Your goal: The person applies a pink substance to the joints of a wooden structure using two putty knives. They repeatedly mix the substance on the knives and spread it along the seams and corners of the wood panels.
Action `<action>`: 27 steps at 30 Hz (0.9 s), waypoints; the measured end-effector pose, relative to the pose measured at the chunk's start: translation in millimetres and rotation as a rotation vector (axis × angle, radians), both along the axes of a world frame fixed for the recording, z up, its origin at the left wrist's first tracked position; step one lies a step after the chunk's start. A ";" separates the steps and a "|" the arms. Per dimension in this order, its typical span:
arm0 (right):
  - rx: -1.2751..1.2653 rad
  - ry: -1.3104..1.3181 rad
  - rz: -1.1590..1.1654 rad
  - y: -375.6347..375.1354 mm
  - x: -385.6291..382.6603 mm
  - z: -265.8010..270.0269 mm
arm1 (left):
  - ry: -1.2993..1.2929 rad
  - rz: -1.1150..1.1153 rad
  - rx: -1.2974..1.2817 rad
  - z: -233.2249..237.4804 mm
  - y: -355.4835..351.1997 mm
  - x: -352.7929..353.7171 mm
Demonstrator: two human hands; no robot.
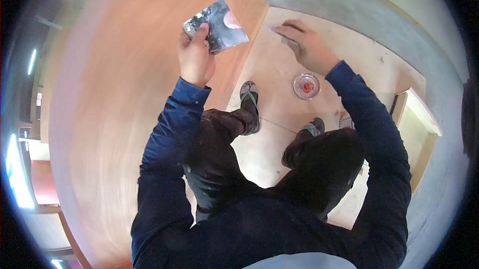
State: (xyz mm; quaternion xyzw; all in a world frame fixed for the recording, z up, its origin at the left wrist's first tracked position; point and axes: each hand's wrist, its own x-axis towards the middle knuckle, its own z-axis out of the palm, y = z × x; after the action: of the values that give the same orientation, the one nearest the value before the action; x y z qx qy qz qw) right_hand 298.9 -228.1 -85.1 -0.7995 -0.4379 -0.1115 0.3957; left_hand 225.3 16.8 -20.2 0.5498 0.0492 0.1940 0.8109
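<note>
My left hand (197,55) grips a flat, dark square piece (224,27), with the thumb on top of it. The piece has white specks along its left part and a pink rounded patch near its right edge. To the right, my right hand (307,44) is over the pale board, its fingers pressed round a thin flat object (284,35) that is blurred and seen nearly edge-on. A round clear dish (306,86) with something red in it lies below my right hand.
A large wooden panel (115,94) fills the left side. My two feet rest on the light surface (269,114) between the panel and the grey curved band (319,0). At the right stands an open wooden box (416,124).
</note>
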 end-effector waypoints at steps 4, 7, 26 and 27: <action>0.199 -0.259 0.088 37.4 21.8 1.4 | -0.052 0.111 0.313 -31.9 15.5 1.7; 0.095 -0.341 0.102 71.3 28.4 -8.7 | -0.005 0.168 0.578 -44.6 25.6 -1.0; 0.830 1.583 0.092 169.5 146.8 -345.3 | -0.083 0.554 0.625 -18.0 154.4 -1.1; 0.796 1.580 0.084 177.7 150.0 -355.8 | -0.063 0.576 0.591 -11.6 166.7 -11.4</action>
State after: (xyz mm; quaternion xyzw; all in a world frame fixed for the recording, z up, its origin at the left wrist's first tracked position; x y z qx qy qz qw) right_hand 448.9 -50.4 -440.9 -0.4292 0.0055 0.3439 0.8351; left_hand 213.9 183.5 -31.8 0.7167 0.1182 0.4354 0.5318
